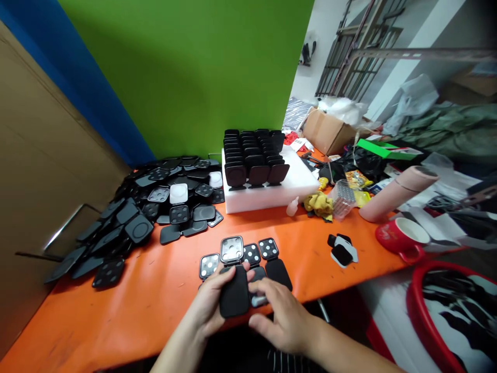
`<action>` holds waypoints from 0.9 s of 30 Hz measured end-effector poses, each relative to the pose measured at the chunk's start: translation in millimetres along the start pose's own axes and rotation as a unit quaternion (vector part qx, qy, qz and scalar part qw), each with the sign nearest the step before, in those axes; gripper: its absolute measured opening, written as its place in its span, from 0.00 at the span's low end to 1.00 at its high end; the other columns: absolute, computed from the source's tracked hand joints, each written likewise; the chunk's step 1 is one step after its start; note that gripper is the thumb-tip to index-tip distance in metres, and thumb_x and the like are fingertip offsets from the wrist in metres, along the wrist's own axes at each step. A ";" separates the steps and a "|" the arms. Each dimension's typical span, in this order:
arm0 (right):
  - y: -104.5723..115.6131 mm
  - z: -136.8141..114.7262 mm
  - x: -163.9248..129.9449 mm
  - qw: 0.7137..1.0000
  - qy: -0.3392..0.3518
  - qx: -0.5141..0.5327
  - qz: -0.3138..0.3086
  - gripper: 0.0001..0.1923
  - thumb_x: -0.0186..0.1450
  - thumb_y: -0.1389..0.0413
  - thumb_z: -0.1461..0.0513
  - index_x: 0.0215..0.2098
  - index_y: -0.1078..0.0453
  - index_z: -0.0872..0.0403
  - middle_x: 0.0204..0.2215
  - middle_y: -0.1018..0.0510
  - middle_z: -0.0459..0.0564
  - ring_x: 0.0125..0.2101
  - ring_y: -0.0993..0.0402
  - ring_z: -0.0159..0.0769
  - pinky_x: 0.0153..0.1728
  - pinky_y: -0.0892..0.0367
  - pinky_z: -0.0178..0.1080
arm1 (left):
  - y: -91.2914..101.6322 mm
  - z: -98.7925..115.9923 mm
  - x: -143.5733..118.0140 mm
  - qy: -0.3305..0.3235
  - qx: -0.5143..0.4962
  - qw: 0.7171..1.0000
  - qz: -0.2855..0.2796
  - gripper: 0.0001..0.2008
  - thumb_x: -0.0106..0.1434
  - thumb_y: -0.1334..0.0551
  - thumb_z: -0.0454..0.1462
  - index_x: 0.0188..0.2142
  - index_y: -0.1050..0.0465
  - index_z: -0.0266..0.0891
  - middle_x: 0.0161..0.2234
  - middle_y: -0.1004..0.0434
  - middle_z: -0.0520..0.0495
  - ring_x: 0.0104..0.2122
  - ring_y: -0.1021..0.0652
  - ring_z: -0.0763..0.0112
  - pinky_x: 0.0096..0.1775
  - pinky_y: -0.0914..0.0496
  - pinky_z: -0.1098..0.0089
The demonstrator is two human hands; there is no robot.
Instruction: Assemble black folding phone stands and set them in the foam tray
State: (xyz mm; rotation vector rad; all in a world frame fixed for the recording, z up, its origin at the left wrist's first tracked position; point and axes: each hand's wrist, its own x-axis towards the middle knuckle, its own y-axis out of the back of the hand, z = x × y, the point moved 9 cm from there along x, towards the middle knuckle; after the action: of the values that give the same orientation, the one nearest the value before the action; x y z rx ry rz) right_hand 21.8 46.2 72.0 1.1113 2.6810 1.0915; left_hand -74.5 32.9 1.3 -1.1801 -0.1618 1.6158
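Observation:
My left hand is closed around a hinged black folding pad, whose smooth black panel faces up. A square panel with pale round dots stands above it and appears to belong to the same pad. My right hand is beside it on the right, thumb and fingers apart. A small pale grey patch shows near its fingertips; I cannot tell what it is. More hinged pads lie just behind my hands, with dotted panels and a plain black panel.
A large heap of black pads covers the table's left side. Rows of pads stand on a white foam block. A small bottle, yellow cloth, black and white pieces, pink flask and red mug are rightward.

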 end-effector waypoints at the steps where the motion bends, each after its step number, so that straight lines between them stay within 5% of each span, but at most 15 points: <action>1: 7.0 4.2 2.4 0.999 -0.031 0.009 0.014 0.13 0.63 0.52 0.57 0.45 0.38 0.54 0.37 0.30 0.52 0.36 0.33 0.36 0.38 0.38 0.37 | 1.6 3.3 0.5 -0.023 0.024 0.999 0.011 0.17 0.53 0.36 0.34 0.44 0.33 0.39 0.42 0.26 0.43 0.42 0.25 0.60 0.44 0.32 0.60; 6: 28.3 17.1 25.4 0.990 -0.122 -0.072 0.020 0.10 0.67 0.58 0.61 0.35 0.36 0.53 0.30 0.30 0.48 0.32 0.33 0.33 0.33 0.39 0.34 | -6.1 4.4 1.2 -0.099 0.216 0.971 -0.018 0.26 0.54 0.37 0.39 0.52 0.40 0.41 0.50 0.31 0.43 0.47 0.29 0.56 0.47 0.34 0.60; 12: 28.1 15.6 39.9 0.980 -0.135 -0.143 -0.013 0.12 0.67 0.59 0.61 0.31 0.37 0.54 0.29 0.28 0.48 0.32 0.32 0.34 0.34 0.40 0.36 | -10.9 7.0 -5.2 -0.205 0.366 0.908 -0.010 0.26 0.57 0.41 0.39 0.55 0.40 0.40 0.56 0.39 0.44 0.57 0.42 0.59 0.57 0.50 0.59; 17: 37.6 23.7 35.6 0.984 -0.176 -0.005 0.013 0.09 0.66 0.58 0.60 0.34 0.38 0.52 0.30 0.27 0.46 0.32 0.30 0.33 0.33 0.39 0.34 | -8.4 -4.8 -7.0 -0.082 0.192 0.978 -0.011 0.33 0.54 0.37 0.39 0.58 0.48 0.46 0.48 0.29 0.43 0.47 0.29 0.57 0.47 0.34 0.58; 21: 27.8 38.9 23.7 0.963 -0.227 0.136 0.050 0.07 0.63 0.51 0.59 0.38 0.37 0.52 0.30 0.26 0.45 0.28 0.28 0.31 0.30 0.36 0.32 | -5.9 -16.3 -10.4 0.008 0.110 0.994 0.005 0.38 0.52 0.36 0.37 0.59 0.53 0.49 0.42 0.25 0.44 0.38 0.23 0.59 0.38 0.30 0.61; 24: 21.9 43.2 17.9 0.961 -0.237 0.118 0.078 0.09 0.59 0.47 0.58 0.37 0.33 0.52 0.31 0.26 0.46 0.30 0.29 0.33 0.30 0.37 0.32 | -4.7 -11.0 -7.2 -0.047 0.151 0.987 -0.001 0.38 0.51 0.38 0.34 0.59 0.52 0.47 0.43 0.26 0.45 0.40 0.25 0.58 0.40 0.31 0.61; 27: 19.8 43.4 16.7 0.962 -0.237 0.093 0.094 0.07 0.59 0.48 0.59 0.33 0.31 0.53 0.28 0.26 0.46 0.29 0.31 0.33 0.29 0.38 0.32 | -5.8 2.0 -5.7 -0.161 0.272 0.949 0.003 0.32 0.52 0.42 0.33 0.57 0.46 0.43 0.50 0.32 0.45 0.50 0.32 0.58 0.50 0.38 0.60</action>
State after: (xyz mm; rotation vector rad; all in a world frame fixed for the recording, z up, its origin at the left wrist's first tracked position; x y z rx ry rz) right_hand 33.9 92.4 55.4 1.4617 2.3639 0.5006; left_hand -72.5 31.6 9.3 -0.4919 0.0805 1.7036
